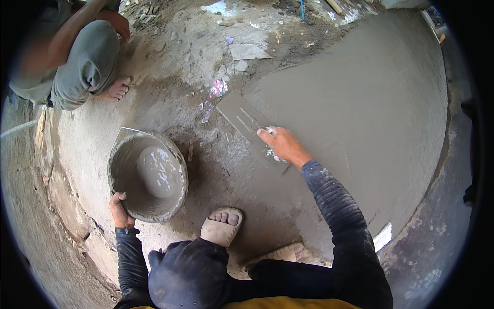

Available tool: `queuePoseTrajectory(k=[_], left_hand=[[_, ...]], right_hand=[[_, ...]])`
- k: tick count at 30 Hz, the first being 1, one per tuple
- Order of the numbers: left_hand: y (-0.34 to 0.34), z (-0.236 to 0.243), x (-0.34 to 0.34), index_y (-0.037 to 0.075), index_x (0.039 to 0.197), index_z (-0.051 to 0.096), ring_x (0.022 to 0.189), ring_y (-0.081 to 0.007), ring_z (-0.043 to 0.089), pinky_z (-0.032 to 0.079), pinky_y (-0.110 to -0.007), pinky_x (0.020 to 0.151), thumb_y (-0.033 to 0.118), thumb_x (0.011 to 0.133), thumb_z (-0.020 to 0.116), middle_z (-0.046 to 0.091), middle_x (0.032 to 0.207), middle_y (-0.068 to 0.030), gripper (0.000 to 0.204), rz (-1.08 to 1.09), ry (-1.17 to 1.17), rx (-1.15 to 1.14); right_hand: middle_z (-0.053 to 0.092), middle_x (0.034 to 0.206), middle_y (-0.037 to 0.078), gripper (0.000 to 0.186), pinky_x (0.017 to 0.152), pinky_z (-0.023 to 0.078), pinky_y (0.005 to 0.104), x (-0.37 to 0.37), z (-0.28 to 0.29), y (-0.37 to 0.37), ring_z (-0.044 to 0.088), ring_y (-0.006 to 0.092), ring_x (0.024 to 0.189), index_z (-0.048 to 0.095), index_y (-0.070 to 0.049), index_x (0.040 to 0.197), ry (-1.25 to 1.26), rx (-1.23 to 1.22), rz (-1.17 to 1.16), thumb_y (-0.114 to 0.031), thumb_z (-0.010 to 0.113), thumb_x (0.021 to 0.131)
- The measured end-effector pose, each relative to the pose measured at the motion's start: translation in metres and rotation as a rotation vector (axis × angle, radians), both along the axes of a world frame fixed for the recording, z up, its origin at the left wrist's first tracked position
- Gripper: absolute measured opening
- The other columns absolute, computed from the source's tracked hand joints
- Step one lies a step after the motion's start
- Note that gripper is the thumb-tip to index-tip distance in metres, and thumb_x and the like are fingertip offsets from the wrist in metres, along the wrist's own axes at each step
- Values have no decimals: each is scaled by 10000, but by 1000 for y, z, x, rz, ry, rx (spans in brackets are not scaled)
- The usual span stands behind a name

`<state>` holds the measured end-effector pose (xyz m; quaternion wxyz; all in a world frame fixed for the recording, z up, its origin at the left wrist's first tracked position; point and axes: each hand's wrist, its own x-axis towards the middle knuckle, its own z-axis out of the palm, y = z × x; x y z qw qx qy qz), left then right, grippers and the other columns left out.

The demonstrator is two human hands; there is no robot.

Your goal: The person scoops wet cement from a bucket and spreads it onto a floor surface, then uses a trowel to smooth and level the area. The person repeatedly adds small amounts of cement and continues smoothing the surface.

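Note:
My right hand [283, 145] is closed round the handle of a plastering trowel [246, 119], whose long flat blade lies on wet grey cement [381, 87]. The blade points up and to the left, at the border between the smooth cement and the rough ground. On the left, my left hand [121, 210] grips the near rim of a bucket [180, 167], thumb over the edge and fingers hidden beneath. The bucket tilts toward me, with wet grey cement slurry in its bottom. Its wire handle rests against the far rim.
Another person squats at the upper left, knee [87, 67] and bare foot [114, 90] near the work. My sandalled foot [224, 226] stands between bucket and cement. Rubble, a flat tile piece [249, 51] and pink scraps [218, 88] lie ahead. A white strip [382, 237] lies at the right edge.

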<state>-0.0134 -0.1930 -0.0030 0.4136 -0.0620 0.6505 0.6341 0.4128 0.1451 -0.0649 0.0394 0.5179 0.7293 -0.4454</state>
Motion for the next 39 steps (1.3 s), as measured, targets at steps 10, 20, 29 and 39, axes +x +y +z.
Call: queuePoseTrajectory(k=[10,20,29,39], left_hand=[[-11,-9,1,26,926,668,840,-202,654,547,-338,841,76,774,573,690,913,-52,186,27,-51,50],[-14,-14,-3,7,988,673,897,-227,663,552,-366,877,90,784,579,701,981,-75,239,23,-42,38],[-11,-15,-1,31,930,661,856,-216,642,534,-360,862,96,785,589,690,952,-59,174,78,9,2],[-14,-19,-2,25,934,664,854,-225,651,542,-357,855,101,791,591,698,938,-69,177,9,-40,97]], right_hand=[[726,849,262,636,824,563,514,37,37,-21,737,388,924,672,36,1142,-471,333,153,-564,533,986],[675,1139,355,816,995,488,498,14,-17,-74,666,456,1095,603,123,1284,-14,126,-110,-630,503,985],[726,875,282,676,801,546,558,12,14,-123,716,469,857,602,27,1222,-342,176,-100,-605,494,1008],[644,1181,388,768,1000,483,539,-38,-24,-125,630,525,1132,525,107,1283,39,108,-303,-611,447,1022]])
